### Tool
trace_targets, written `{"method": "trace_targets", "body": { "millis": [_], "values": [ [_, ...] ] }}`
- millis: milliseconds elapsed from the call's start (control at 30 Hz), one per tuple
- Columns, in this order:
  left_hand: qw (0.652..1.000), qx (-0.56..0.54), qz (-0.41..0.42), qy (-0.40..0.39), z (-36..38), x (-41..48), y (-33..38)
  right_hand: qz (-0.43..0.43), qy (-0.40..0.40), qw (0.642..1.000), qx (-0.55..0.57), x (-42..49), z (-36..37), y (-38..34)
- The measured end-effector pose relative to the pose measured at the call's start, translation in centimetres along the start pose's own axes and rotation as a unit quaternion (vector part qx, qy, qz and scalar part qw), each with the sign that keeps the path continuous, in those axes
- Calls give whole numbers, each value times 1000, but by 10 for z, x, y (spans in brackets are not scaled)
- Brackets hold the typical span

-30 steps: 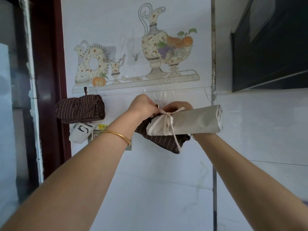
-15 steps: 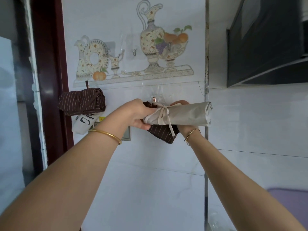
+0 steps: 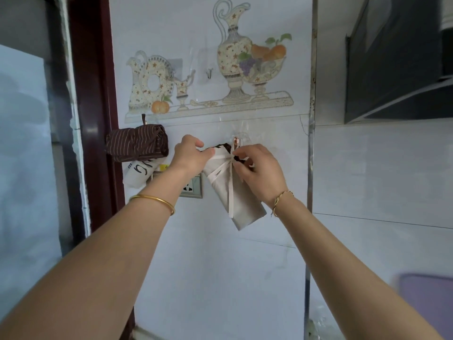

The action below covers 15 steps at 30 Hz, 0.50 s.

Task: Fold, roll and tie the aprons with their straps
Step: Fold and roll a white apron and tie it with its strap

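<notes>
Grey roll hangs tilted below the wall hook, left hand fingers curled round its top end, right hand fingers pinching the strap at the knot, striped roll hanging to the left.

The grey roll drops from level, now dangling at the hook. Right hand slips out from beneath, up to the bow.

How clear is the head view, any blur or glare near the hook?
Head view: soft even light, no hard shadows; grey rolled apron, left hand and right hand fairly sharp; faint glare on the clear plate behind the hook; purple object lower right blurred; door frame skewed.
</notes>
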<state>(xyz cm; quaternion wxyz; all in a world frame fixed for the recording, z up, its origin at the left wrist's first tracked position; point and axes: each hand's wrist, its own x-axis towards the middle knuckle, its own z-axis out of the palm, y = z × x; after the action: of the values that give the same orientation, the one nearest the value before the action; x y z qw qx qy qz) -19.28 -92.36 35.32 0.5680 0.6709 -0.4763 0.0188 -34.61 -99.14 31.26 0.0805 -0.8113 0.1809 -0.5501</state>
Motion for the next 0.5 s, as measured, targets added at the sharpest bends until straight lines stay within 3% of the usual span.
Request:
{"method": "trace_targets", "body": {
  "millis": [133, 300, 400, 500],
  "values": [
    [998, -50, -32, -10, -2, -10, -10, -54, 38, 996, -62, -5, 11, -15],
    [994, -89, -56, 36, -23, -41, -38, -133, 87, 987, -22, -15, 47, -47],
    [987, -81, -115, 72, -47, -81, -90, -131, 36, 989, 58, -39, 93, -75],
    [967, -54, -226, 107, -78, -149, -171, -111, -82, 979, 148, -88, 159, -107]
  ]
}}
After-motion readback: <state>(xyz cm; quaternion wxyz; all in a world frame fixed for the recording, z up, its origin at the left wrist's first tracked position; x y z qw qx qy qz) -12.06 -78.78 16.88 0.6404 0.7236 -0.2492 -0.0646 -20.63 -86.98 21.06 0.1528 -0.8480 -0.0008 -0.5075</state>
